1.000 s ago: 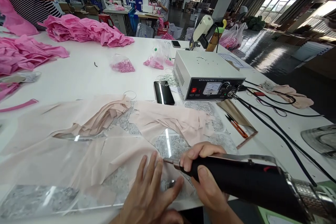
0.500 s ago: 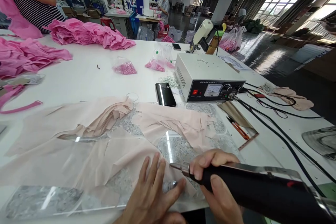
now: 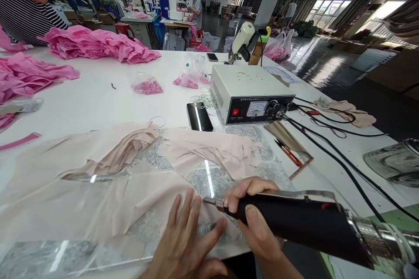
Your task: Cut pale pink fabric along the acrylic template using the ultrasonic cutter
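Note:
My left hand [image 3: 188, 235] lies flat with its fingers spread, pressing on thin pale pink fabric [image 3: 157, 194]. My right hand [image 3: 253, 209] wraps round a black handheld ultrasonic tool [image 3: 288, 222] with a metal tip. That tip points left and ends at the fabric's edge, just beside my left fingertips; whether it touches the cloth I cannot tell. Under the fabric is a clear sheet over a grey speckled surface [image 3: 209, 178]. Another pile of pale pink pieces [image 3: 216, 148] lies beyond my hands.
A beige control box [image 3: 252, 83] with a dial and black cables [image 3: 330, 150] stands at the back right. A black phone [image 3: 199, 117], an orange-handled cutter [image 3: 290, 153] and a glass jar [image 3: 393, 161] sit around it. Bright pink cloth [image 3: 101, 43] is heaped at the far left, near a person in stripes.
The view has shifted slightly, and surrounding things sit a little further left. Both hands keep nearly the same place on the fabric, with more of the tool's rear end showing.

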`<state>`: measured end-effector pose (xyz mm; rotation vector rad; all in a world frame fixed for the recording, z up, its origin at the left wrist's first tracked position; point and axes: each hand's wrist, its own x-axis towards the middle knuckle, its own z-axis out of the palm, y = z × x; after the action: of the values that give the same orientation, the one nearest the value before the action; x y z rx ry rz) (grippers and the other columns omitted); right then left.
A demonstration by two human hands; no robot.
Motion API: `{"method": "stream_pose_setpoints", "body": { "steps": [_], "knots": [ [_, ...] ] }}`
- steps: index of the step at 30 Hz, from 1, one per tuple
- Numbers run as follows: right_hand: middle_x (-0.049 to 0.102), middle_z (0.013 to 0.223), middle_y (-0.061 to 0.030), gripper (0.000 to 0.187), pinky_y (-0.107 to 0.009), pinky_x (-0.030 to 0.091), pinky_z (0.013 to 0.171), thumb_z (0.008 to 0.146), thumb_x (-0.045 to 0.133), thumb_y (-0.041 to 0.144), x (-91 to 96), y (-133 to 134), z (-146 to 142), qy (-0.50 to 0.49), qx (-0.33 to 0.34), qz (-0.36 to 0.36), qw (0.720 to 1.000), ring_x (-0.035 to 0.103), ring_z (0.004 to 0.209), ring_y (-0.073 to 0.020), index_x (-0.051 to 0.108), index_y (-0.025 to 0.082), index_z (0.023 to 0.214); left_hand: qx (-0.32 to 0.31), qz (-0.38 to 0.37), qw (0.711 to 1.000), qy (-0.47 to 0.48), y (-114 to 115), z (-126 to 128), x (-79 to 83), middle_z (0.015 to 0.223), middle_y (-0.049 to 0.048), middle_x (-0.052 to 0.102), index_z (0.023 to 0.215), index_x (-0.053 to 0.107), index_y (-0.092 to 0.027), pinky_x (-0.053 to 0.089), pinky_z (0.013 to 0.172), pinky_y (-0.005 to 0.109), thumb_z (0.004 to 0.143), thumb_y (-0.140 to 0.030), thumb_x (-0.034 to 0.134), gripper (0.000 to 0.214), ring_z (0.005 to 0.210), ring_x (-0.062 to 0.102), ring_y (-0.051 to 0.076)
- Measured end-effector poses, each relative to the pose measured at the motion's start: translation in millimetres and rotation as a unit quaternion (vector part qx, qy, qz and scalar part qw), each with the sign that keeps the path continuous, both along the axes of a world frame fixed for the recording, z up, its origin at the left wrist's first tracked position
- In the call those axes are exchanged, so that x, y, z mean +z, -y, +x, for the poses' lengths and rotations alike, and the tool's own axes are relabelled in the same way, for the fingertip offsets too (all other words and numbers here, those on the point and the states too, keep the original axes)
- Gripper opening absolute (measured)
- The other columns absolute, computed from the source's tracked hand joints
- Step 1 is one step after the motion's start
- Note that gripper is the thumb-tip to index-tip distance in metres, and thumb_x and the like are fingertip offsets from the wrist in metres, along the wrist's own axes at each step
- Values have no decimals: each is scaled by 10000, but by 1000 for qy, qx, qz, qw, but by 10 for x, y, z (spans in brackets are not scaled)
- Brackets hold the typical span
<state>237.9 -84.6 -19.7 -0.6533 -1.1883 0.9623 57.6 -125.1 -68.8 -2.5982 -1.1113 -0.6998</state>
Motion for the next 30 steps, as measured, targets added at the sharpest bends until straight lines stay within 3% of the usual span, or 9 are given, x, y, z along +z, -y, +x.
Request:
{"method": "stream_pose_setpoints", "body": {
  "steps": [15,24,30],
  "knots": [
    [571,854,4,39,-334,588,653,969,545,271,76,62,46,8,-6,-11,1000,610,654,-131,518,262,995,15,7,999,45,21,48,-155,1419,202,505,1487,472,-330,319,1114,631,777,-819,617,874,1394,406,476],
    [581,845,-5,53,-318,579,683,974,543,247,61,185,160,28,-6,-30,999,617,700,-138,510,262,1013,10,-25,999,28,9,18,-80,1488,223,430,1450,514,-321,331,1106,612,844,-780,569,762,1407,392,466],
    [585,873,0,73,-342,582,683,970,556,256,61,176,159,17,1,-36,999,605,673,-135,508,273,1023,18,-24,999,-12,1,-26,-32,1449,216,459,1464,508,-321,374,1100,582,868,-758,561,742,1401,402,436]
  ]
}}
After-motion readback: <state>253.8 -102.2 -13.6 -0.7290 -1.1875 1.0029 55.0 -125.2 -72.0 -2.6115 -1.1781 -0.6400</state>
